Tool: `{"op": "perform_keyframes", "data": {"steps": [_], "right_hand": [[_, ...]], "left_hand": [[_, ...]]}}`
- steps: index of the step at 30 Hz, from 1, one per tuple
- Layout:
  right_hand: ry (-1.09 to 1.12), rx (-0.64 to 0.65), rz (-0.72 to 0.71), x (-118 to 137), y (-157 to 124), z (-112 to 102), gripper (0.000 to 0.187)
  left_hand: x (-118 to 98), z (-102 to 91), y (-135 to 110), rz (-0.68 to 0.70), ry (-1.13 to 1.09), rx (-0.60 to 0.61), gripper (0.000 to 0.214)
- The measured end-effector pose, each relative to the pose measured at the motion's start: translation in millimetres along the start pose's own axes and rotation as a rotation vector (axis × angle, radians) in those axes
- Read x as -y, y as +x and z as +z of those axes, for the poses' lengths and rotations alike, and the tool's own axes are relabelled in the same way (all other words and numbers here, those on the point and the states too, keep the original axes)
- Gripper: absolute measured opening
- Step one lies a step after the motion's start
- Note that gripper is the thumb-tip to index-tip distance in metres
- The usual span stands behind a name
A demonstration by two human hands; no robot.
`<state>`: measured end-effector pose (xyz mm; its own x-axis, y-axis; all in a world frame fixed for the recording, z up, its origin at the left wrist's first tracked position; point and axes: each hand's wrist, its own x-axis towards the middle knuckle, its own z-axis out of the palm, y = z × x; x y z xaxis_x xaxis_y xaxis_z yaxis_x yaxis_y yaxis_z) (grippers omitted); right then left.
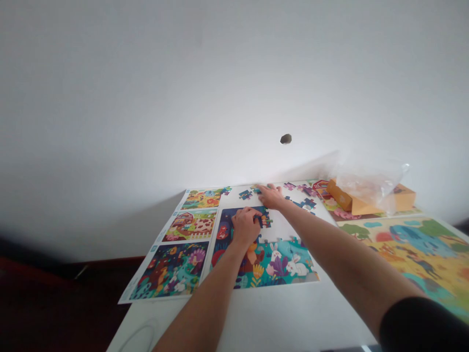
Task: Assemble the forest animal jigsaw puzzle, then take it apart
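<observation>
Both arms reached forward and away from the body, the left hand coming up from the bottom centre and the right hand crossing in from the lower right, its forearm running out of a black sleeve. The left hand lay palm down and curved over the dark blue part of a partly assembled jigsaw puzzle, its fingers bent onto the pieces, though the view did not show whether they gripped one. The right hand sat further out, palm down and half closed at the puzzle's far edge, its fingertips among loose puzzle pieces; whether it held one could not be told.

The puzzle lay on a white surface, with a gap of bare backing in its upper part and more pieces scattered just beyond it. To its left lay a printed sheet showing three colourful scenes. To the right were a large illustrated picture, an orange cardboard box and a clear plastic bag. A white wall rose behind, with a small dark hole in it.
</observation>
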<state>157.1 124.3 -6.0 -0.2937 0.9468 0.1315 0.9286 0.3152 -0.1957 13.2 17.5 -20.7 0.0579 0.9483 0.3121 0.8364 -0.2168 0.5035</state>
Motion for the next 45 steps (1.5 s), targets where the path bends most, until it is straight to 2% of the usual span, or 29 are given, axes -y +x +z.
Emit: {"op": "perform_keyframes", "data": {"steps": [6,12,15,18,23,27,33,39,45], "right_hand": [[-0.02,-0.011,0.0,2.8,13.6,-0.3,0.052],[0.048,-0.067,0.123,1.1,0.6,-7.9,0.054],[0.333,-0.143,0.201,6.3,-18.8,-13.8,0.051],[0.617,-0.189,0.188,12.0,-45.8,-13.2,0.047],[0.884,-0.313,0.212,9.4,-81.2,-3.2,0.049],[1.083,-0.376,0.185,0.8,-92.8,-4.3,0.033],[1.128,-0.39,0.148,-7.7,-101.5,-9.2,0.025],[1.202,-0.376,0.151,-6.5,-100.1,-2.1,0.027],[1.159,-0.331,0.128,-6.6,-100.2,4.1,0.025]], "left_hand": [[-0.6,-0.3,0.3,0.0,0.003,0.005,0.029],[2.4,1.5,1.7,-0.003,-0.025,-0.016,0.026],[2.3,1.3,2.4,0.014,-0.111,-0.044,0.038],[0.1,1.0,3.2,0.048,-0.259,-0.069,0.05],[-2.3,3.3,3.1,0.099,-0.467,-0.068,0.034],[-3.3,3.7,2.8,0.119,-0.6,-0.001,0.03],[0.4,3.6,5.1,0.124,-0.627,-0.042,0.03],[6.9,4.1,7.6,0.117,-0.642,-0.111,0.021],[8.8,0.6,8.1,0.111,-0.654,-0.18,0.019]]}}
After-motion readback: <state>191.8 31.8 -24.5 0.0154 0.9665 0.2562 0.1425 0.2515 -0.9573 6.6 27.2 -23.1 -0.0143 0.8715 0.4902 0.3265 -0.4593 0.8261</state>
